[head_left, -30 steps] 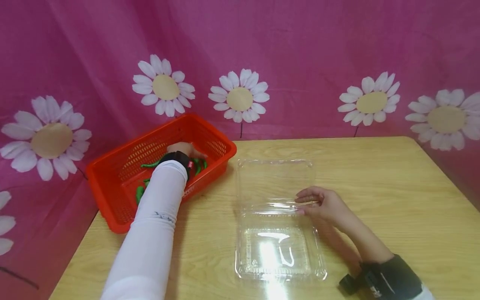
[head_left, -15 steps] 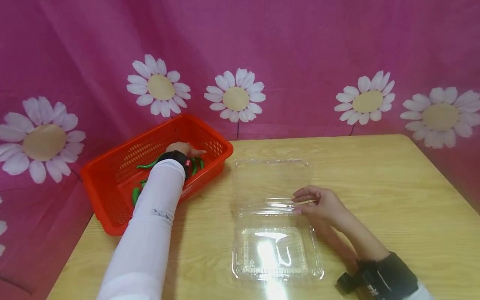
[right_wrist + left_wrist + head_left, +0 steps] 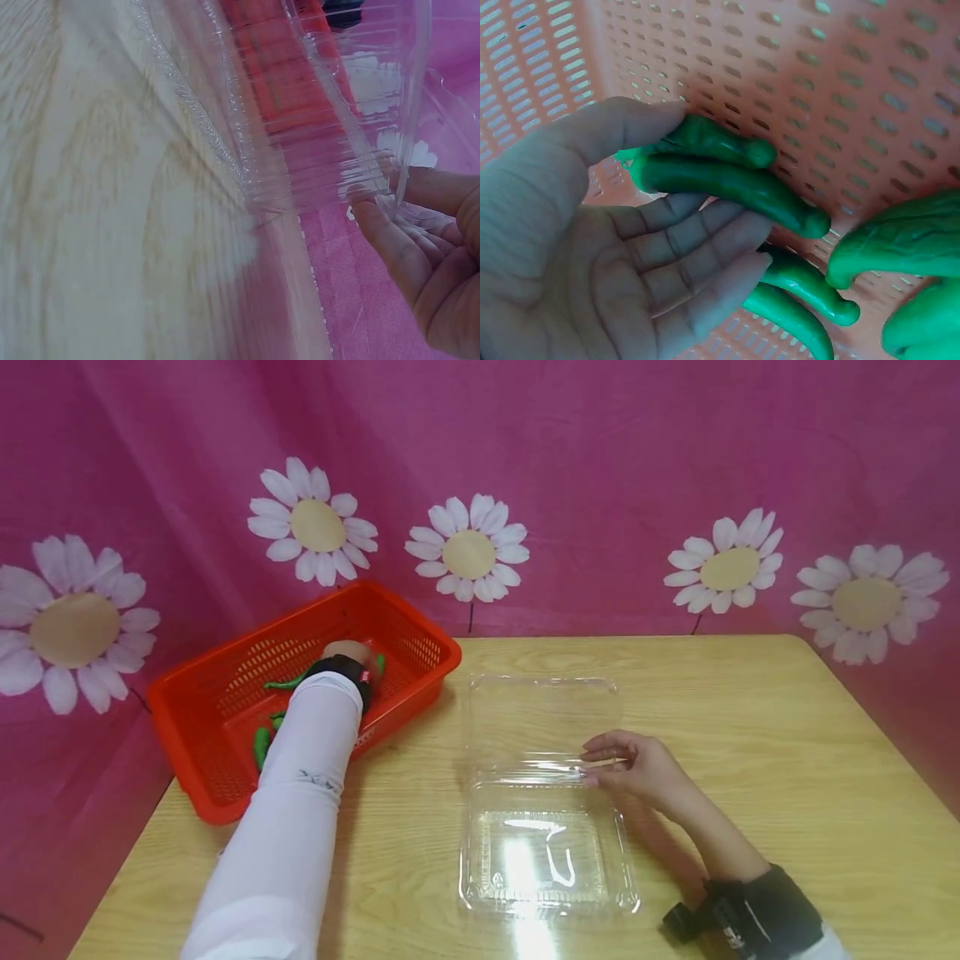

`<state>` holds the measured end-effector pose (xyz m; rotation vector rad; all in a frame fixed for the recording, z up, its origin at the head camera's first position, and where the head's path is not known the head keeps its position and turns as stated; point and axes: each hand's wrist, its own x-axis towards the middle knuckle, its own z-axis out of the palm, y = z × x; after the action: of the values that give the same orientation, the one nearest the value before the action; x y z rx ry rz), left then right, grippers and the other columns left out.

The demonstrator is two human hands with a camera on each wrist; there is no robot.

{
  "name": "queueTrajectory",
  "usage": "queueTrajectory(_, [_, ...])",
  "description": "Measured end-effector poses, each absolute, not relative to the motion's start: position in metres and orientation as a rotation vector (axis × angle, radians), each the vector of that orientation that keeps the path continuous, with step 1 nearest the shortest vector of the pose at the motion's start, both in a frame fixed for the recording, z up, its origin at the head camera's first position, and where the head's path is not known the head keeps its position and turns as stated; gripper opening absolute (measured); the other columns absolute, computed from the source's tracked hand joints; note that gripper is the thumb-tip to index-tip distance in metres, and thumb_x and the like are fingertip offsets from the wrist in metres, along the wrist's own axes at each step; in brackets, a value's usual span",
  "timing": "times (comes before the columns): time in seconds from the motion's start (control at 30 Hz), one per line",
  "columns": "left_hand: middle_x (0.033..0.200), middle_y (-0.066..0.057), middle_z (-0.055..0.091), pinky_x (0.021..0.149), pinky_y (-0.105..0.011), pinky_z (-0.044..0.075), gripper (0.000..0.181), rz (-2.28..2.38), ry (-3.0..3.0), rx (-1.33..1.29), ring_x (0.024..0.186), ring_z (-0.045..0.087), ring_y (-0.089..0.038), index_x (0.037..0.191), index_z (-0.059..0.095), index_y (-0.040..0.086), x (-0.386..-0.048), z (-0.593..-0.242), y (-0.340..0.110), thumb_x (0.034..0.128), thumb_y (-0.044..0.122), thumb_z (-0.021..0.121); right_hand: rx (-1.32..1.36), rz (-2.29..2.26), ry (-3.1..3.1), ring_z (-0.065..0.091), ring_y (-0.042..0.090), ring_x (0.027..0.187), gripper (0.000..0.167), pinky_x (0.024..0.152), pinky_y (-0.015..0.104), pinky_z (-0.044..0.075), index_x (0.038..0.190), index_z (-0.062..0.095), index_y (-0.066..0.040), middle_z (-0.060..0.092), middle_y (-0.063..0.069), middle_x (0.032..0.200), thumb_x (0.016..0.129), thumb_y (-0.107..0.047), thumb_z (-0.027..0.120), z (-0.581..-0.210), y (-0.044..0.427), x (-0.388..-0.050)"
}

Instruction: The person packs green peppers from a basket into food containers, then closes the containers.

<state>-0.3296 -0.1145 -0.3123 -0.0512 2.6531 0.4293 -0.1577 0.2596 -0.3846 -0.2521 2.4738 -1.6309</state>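
In the head view, my left hand [image 3: 347, 651] is down in the red basket [image 3: 167, 732], partly hidden by its wristband. The left wrist view shows this hand [image 3: 622, 247] with its thumb and curled fingers around two green peppers [image 3: 727, 180] lying side by side; other peppers [image 3: 802, 281] lie just beyond the fingertips. An open, clear plastic container [image 3: 543, 852] lies on the table, its lid half [image 3: 540, 714] spread toward the back. My right hand [image 3: 645, 768] pinches its right edge at the fold; the right wrist view shows thumb and finger [image 3: 427, 255] on the plastic.
The wooden table [image 3: 787, 735] extends to the right of the container. Behind it hangs a pink cloth [image 3: 600, 460] with white flowers. The basket stands at the table's left, near the cloth. More green peppers [image 3: 261, 745] lie in its left part.
My left hand has shifted slightly within the basket, and its extended thumb no longer shows in the head view. My right hand stays on the container's edge. The head view has shifted slightly.
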Motion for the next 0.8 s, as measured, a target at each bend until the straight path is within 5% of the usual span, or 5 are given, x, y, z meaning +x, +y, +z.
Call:
queueTrajectory(0.13, [0.096,-0.014,0.053,0.081,-0.034,0.047,0.027,0.329,2.652,0.031,0.096,0.045,-0.030,0.100,0.071,-0.001,-0.326,-0.311,-0.118,0.0794,0.016,0.069,-0.244,-1.603,2.468,0.068,0.019,0.091,0.040,0.071,0.024,0.054,0.114,0.059,0.008,0.065,0.025,0.109,0.079,-0.004,0.074,-0.385,0.259,-0.158])
queueTrajectory(0.37, [0.067,-0.003,0.051,0.063,-0.029,0.043,0.017,0.072,2.734,0.238,0.073,0.050,-0.021,0.070,0.066,0.008,-0.329,-0.297,-0.116,0.0762,0.024,0.065,-0.228,-1.605,2.482,0.068,0.011,0.088,0.042,0.070,0.023,0.054,0.114,0.060,0.007,0.066,0.024,0.109,0.078,-0.008,0.076,-0.381,0.261,-0.159])
queueTrajectory(0.6, [0.067,-0.004,0.052,0.059,-0.030,0.043,0.026,0.133,2.647,0.237,0.071,0.050,-0.022,0.079,0.064,0.005,-0.339,-0.283,-0.124,0.0777,0.031,0.067,-0.199,-1.645,2.452,0.067,0.006,0.086,0.043,0.071,0.023,0.054,0.114,0.060,0.007,0.065,0.024,0.110,0.077,-0.008,0.076,-0.387,0.262,-0.158])
queueTrajectory(0.8, [0.061,-0.002,0.048,0.054,-0.030,0.039,0.025,0.165,2.636,0.254,0.061,0.049,-0.021,0.072,0.059,0.008,-0.336,-0.270,-0.130,0.0772,0.032,0.064,-0.237,-1.712,2.422,0.065,0.003,0.089,0.039,0.074,0.022,0.054,0.113,0.059,0.010,0.064,0.026,0.111,0.080,-0.004,0.073,-0.392,0.261,-0.158])
